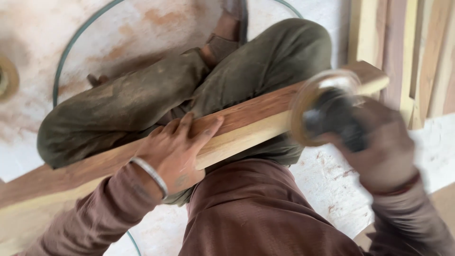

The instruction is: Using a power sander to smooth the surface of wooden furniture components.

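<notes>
The left hand (175, 149) is lying spread on the long reddish-brown wooden plank (246, 125); the right hand (384, 151) is gripping a blurred black disc sander (327, 111) touching the plank.

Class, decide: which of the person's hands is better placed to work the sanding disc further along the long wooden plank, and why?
Right. The right hand already grips the round disc sander against the long wooden plank; the left hand lies flat on it, pinning it.

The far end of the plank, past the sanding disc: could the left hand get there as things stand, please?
Probably not. The left hand presses the plank mid-length, while the right hand and its sanding disc sit between it and that end.
</notes>
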